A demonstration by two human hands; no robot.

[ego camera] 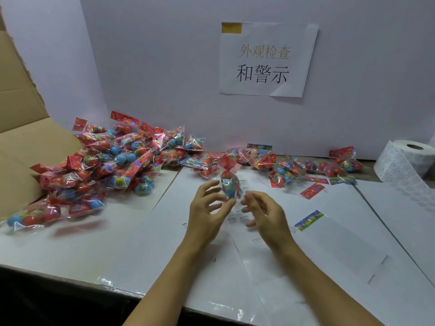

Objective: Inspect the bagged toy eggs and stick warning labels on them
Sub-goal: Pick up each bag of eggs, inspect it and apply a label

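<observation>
Our left hand [207, 208] and right hand [263, 210] pinch a blurred clear plastic bag of red and blue toy eggs [230, 184] between fingertips; its contents are hard to make out.

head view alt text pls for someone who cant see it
Two hands, left hand and right hand, hold one bagged toy egg pack upright over white sheets. A pile of packs lies left, a label roll right.

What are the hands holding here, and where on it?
One bagged toy egg pack, upright, pinched at its lower end between the left hand and right hand.
</observation>
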